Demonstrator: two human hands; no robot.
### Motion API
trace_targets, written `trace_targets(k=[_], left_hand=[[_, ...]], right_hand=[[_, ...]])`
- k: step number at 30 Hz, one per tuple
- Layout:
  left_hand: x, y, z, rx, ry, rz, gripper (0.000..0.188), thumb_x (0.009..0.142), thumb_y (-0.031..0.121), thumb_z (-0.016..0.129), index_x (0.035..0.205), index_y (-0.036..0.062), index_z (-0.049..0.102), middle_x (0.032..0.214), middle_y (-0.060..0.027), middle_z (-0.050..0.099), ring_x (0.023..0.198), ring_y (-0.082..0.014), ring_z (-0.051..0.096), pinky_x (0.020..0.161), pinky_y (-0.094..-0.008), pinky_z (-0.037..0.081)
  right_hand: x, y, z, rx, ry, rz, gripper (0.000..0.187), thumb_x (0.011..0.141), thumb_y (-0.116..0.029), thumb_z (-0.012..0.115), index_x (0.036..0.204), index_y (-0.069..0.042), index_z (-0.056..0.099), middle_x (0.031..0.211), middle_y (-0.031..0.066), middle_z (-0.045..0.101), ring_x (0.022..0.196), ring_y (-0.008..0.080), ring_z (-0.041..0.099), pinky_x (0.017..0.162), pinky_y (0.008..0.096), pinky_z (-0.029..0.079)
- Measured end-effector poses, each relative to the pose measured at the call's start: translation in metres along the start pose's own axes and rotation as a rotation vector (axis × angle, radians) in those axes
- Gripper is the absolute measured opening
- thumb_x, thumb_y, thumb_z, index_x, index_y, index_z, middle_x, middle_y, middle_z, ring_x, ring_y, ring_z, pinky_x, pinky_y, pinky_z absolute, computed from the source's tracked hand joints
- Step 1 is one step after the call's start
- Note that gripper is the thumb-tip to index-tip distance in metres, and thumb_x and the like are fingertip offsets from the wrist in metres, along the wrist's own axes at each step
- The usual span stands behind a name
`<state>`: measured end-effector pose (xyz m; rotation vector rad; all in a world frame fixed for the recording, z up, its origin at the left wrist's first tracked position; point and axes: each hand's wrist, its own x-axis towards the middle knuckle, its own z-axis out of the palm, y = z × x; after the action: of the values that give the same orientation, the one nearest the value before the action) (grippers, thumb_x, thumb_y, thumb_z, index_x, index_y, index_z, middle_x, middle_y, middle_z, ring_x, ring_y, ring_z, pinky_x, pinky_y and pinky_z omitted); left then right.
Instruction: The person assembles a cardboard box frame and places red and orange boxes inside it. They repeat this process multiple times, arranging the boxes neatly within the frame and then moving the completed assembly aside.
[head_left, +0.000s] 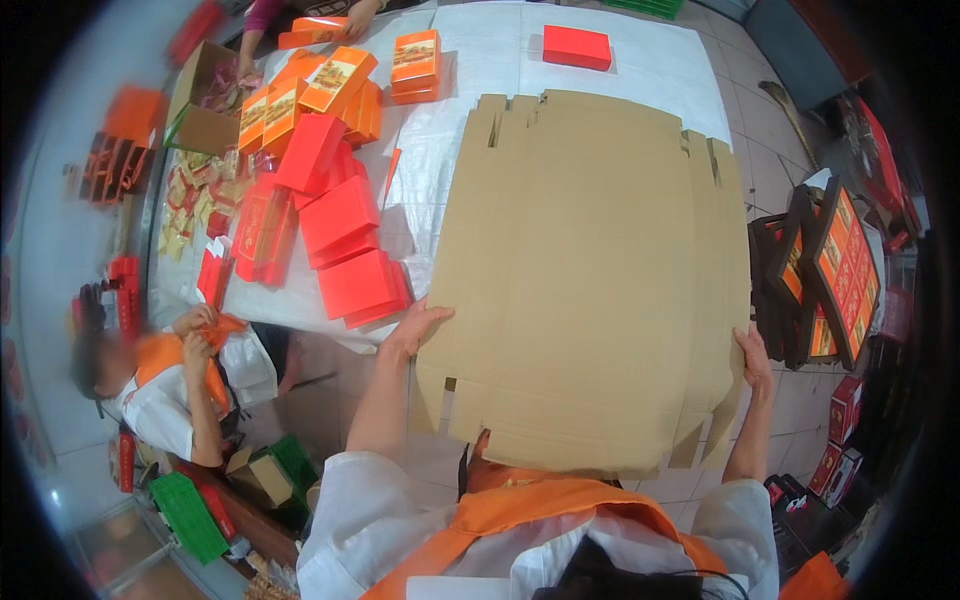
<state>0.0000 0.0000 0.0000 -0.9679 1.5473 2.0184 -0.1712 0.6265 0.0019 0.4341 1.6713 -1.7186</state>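
The left hand [413, 330], partly closed, is gripping the left edge of a slotted cardboard box blank [585, 280]; the right hand [753, 356] is likewise holding its right edge. Between them, its long axis is running near to far, toward the desk [490, 50].

A head-worn fisheye looks down on the cardboard [590, 280] from close above.
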Motion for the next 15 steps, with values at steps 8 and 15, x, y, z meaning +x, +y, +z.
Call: trace_targets(k=[8, 15], left_hand=[[0.027, -0.083, 0.135, 1.025, 0.592, 0.409, 0.06, 0.092, 0.023, 0.046, 0.146, 0.0078, 0.022, 0.14, -0.0221, 0.037, 0.126, -0.0337, 0.041, 0.103, -0.038, 0.033], [0.051, -0.045, 0.111, 0.397, 0.377, 0.238, 0.066, 0.089, 0.03, 0.056, 0.139, -0.0045, 0.03, 0.142, -0.0244, 0.034, 0.131, -0.0331, 0.036, 0.106, -0.0383, 0.03]], right_hand=[[0.009, 0.068, 0.114, 0.404, 0.33, -0.349, 0.054, 0.095, -0.02, 0.048, 0.143, -0.008, 0.028, 0.143, 0.0122, 0.036, 0.132, 0.0222, 0.035, 0.109, 0.0384, 0.029], [0.022, 0.045, 0.084, 0.213, 0.082, -0.104, 0.062, 0.092, -0.031, 0.055, 0.143, -0.007, 0.028, 0.141, 0.0115, 0.037, 0.127, 0.0234, 0.039, 0.102, 0.0378, 0.037]])
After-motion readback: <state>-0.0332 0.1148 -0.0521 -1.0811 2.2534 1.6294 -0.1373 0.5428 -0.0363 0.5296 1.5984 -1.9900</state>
